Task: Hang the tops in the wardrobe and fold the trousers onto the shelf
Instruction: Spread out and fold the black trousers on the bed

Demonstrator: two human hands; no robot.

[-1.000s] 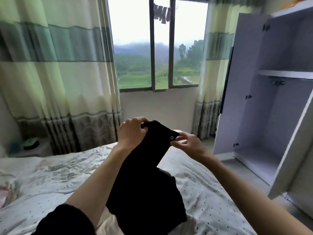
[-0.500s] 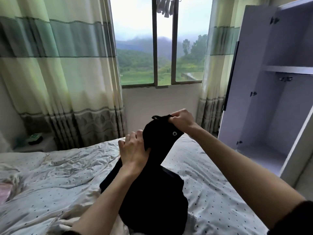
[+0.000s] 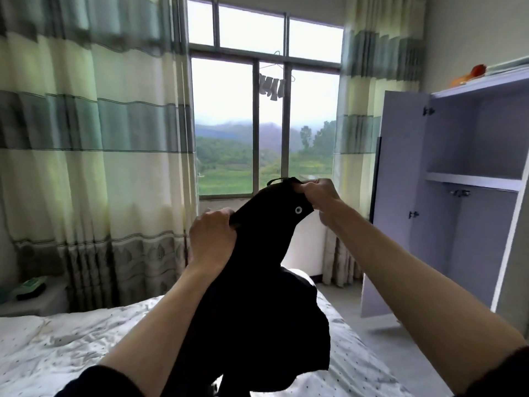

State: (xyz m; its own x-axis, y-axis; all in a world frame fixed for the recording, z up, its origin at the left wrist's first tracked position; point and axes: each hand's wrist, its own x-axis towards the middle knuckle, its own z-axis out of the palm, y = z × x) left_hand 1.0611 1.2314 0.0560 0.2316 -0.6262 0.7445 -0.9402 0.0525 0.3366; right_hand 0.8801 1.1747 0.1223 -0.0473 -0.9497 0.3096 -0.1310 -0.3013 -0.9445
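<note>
black garment (image 3: 257,296) held up above bed (image 3: 71,345), hanging long-axis down; left hand (image 3: 211,236) and right hand (image 3: 320,193) both gripping top edge; wardrobe (image 3: 469,196) off right, nearer right hand.

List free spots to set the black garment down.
Bare: wardrobe shelf under the top board; bed sheet between garment and wardrobe; sheet left of the left hand. Crowded: nightstand, holding a green item.
</note>
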